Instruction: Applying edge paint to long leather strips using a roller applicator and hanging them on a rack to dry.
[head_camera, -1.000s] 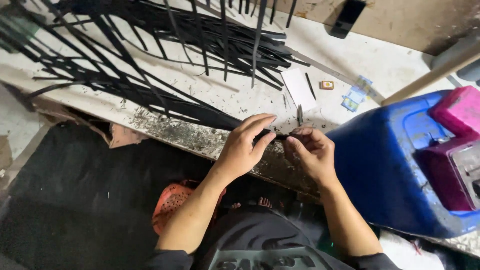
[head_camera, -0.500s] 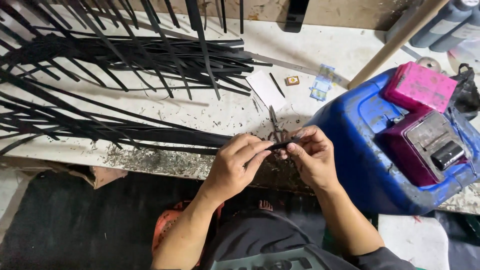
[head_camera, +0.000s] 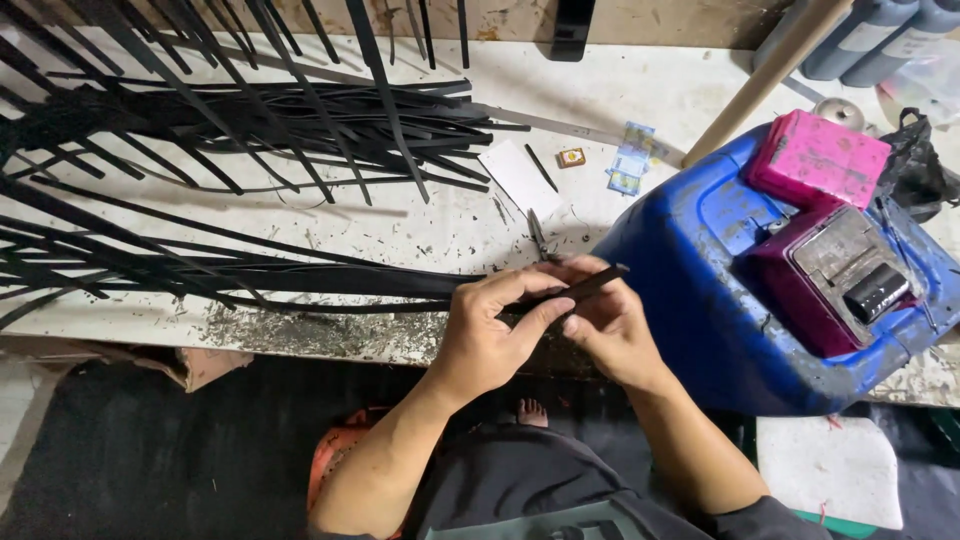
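Both hands meet at the bench's near edge: left hand (head_camera: 490, 335) and right hand (head_camera: 610, 330) are pinched shut on one black strip (head_camera: 585, 288). Best to grip near its end, fanned strips (head_camera: 250, 270) trailing left, blue drum (head_camera: 740, 290) right.

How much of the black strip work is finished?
Done: dark shavings litter the bench edge. In hand: the left hand and right hand pinch one black strip. Left: a big pile of black strips lies on the bench; which are finished, I cannot tell.
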